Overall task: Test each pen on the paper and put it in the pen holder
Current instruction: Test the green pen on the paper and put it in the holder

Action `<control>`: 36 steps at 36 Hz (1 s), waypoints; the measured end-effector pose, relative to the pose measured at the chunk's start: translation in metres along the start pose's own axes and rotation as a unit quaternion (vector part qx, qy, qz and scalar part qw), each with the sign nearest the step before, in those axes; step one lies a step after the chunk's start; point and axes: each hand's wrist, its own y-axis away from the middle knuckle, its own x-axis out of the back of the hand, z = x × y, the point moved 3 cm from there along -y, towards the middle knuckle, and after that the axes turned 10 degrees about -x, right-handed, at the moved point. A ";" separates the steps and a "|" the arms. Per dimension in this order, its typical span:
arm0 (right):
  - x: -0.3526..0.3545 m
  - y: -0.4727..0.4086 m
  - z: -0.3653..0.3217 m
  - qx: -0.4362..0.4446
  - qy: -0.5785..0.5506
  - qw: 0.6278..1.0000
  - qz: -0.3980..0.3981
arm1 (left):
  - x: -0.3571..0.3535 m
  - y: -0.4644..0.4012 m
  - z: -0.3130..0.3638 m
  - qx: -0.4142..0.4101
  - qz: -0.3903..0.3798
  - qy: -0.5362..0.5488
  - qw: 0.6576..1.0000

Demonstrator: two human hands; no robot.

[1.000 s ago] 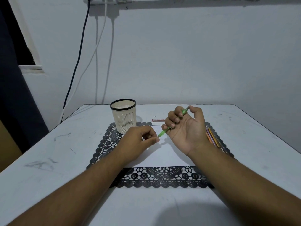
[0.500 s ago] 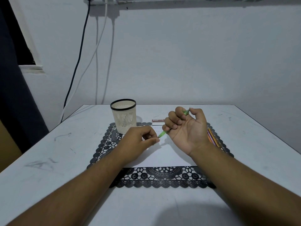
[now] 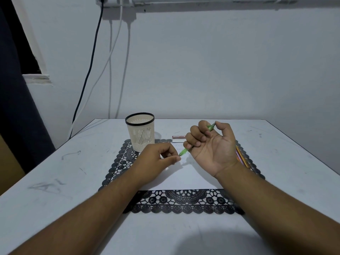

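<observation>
Green pen, slim, translucent, gripped by right hand

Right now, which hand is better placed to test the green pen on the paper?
Right. The right hand already holds the green pen in its grip, tip angled down over the paper. The left hand only pinches near the tip.

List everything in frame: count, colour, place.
green pen: 1, green, gripped in right hand above the paper
pen holder: 1, cream, black rim, far left of mat
paper: 1, white, on mat
mat: 1, black lace, table centre
pens: several, orange and pink, right edge of mat
eraser-like block: 1, reddish, beyond paper
table: 1, white
cables: several, black and white, wall
left hand: 1, fingers curled, on paper
right hand: 1, palm up
</observation>
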 end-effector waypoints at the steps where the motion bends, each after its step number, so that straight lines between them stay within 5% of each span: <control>1: 0.000 0.000 0.000 0.000 0.001 1.000 -0.001 | 0.000 0.000 0.000 0.001 -0.001 -0.001 1.000; 36: 0.005 0.001 -0.008 -0.006 -0.054 0.998 0.009 | 0.001 -0.001 0.002 -0.012 -0.014 0.018 1.000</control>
